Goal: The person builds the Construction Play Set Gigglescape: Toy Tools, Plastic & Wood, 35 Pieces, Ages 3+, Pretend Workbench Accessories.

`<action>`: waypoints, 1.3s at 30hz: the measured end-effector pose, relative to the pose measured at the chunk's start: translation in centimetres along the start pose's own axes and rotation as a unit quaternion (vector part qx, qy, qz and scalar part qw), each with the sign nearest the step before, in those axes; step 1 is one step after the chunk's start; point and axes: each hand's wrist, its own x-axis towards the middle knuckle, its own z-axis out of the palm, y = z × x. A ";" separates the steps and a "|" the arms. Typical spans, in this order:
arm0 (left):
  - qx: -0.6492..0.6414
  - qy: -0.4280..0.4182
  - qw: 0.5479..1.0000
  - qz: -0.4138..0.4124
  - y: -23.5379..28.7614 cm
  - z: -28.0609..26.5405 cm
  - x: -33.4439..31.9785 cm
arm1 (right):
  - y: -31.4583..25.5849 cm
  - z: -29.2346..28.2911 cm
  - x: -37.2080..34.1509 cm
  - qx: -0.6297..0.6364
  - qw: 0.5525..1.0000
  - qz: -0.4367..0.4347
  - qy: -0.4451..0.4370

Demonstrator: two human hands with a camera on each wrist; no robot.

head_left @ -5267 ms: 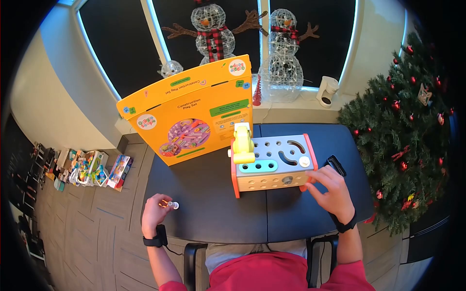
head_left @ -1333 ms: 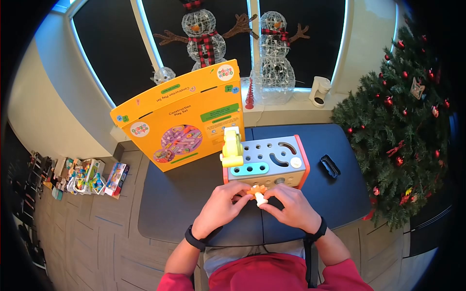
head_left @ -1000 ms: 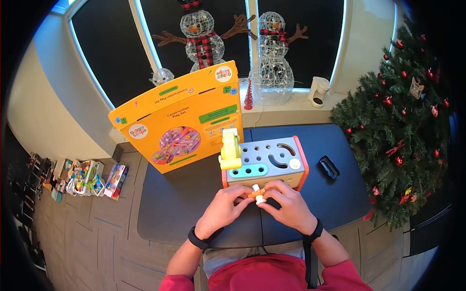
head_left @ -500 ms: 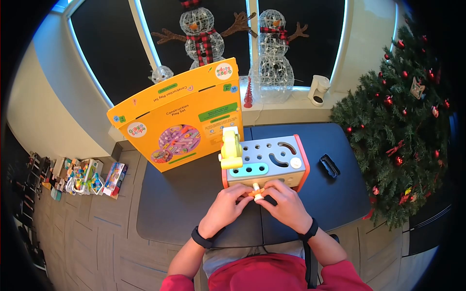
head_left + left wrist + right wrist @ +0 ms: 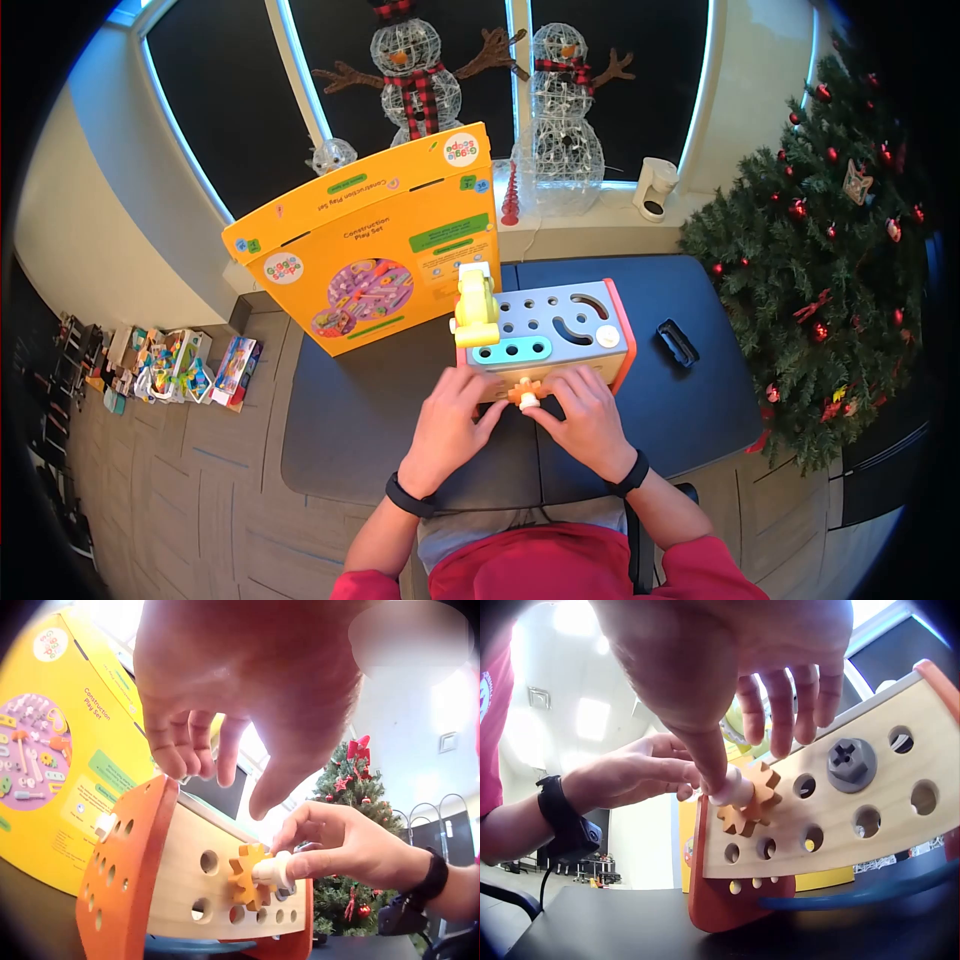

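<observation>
An orange toy gear sits against the wooden front panel of a toy workbench, with a white toy bolt through its centre. My right hand has its thumb on the bolt's head and its index fingertip close above, pinching it. The other right fingers reach over the bench's top edge. Left of the gear, my left hand hovers at the panel, fingers loosely bent with nothing between them and the thumb. A grey hex bolt is fitted in the same panel, right of the gear.
A yellow Construction Play Set carton stands behind the bench on the dark table. On the bench top are a yellow toy piece, a teal strip and a white bolt head. A black object lies to the right.
Earlier my left hand held the bolt off to the left; then both hands held gear and bolt before the bench. Now they are at the front panel and my left fingers have come off.
</observation>
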 end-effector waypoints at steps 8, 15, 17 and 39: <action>0.062 0.046 0.997 -0.019 -0.7 -1.0 0.2 | 0.1 -0.2 0.2 -0.074 0.996 0.018 0.056; 0.055 0.005 0.998 -0.019 -2.0 0.4 -0.3 | 0.6 -0.2 0.3 -0.076 0.995 0.052 0.024; 0.040 0.015 0.998 -0.035 -1.7 0.6 -0.4 | 0.8 -0.1 0.2 -0.078 0.995 0.051 0.024; -0.014 0.057 0.997 -0.058 -2.7 0.5 -0.5 | 1.5 -2.5 1.7 -0.034 0.999 0.039 0.005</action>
